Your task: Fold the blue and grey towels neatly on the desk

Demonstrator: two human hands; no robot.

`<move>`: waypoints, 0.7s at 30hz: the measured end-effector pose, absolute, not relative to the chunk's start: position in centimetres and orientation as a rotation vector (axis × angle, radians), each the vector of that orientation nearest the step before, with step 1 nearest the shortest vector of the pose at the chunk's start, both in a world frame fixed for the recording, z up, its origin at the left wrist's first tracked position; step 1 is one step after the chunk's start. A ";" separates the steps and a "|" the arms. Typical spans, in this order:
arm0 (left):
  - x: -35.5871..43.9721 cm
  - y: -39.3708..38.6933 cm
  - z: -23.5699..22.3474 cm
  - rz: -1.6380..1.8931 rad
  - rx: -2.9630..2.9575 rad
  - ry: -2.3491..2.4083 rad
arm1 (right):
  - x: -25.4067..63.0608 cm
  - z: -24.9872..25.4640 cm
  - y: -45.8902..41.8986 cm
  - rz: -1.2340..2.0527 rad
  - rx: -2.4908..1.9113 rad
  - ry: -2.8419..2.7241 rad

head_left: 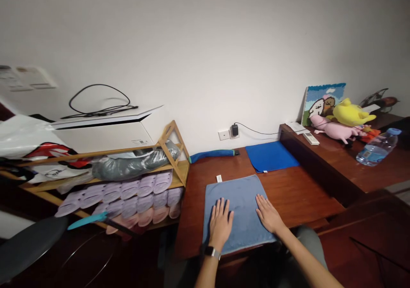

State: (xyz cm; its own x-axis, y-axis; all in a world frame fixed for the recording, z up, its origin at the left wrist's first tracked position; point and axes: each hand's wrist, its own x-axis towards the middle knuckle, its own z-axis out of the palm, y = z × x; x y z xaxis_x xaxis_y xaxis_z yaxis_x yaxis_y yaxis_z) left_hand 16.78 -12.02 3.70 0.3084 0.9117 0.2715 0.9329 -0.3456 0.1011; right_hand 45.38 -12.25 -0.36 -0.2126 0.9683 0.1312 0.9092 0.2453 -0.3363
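Observation:
A grey-blue cloth [241,211] is spread flat on the brown wooden table [301,194], with a small white tag at its far left corner. Flat on the cloth's left part lies my left hand [221,224], its fingers stretched out; a banded watch circles that wrist. My right hand [268,214] rests palm down over the cloth's right edge, fingers extended. Neither hand grips anything. Behind it on the table, a bright blue cloth [271,156] is laid out near the wall, with a rolled blue and green strip [212,153] to its left.
At left, a wooden rack [179,168] holds lilac and pink slippers [141,202] and a white box [109,132]. The higher surface at right bears a water bottle [378,149], plush toys [336,128], a remote [310,139] and a picture [323,102]. A charger [235,129] is plugged into the wall.

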 end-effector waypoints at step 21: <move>29.8 -13.3 4.1 -0.540 -2.957 -1.204 | 48.4 2.4 -8.2 0.529 -1.605 -2.050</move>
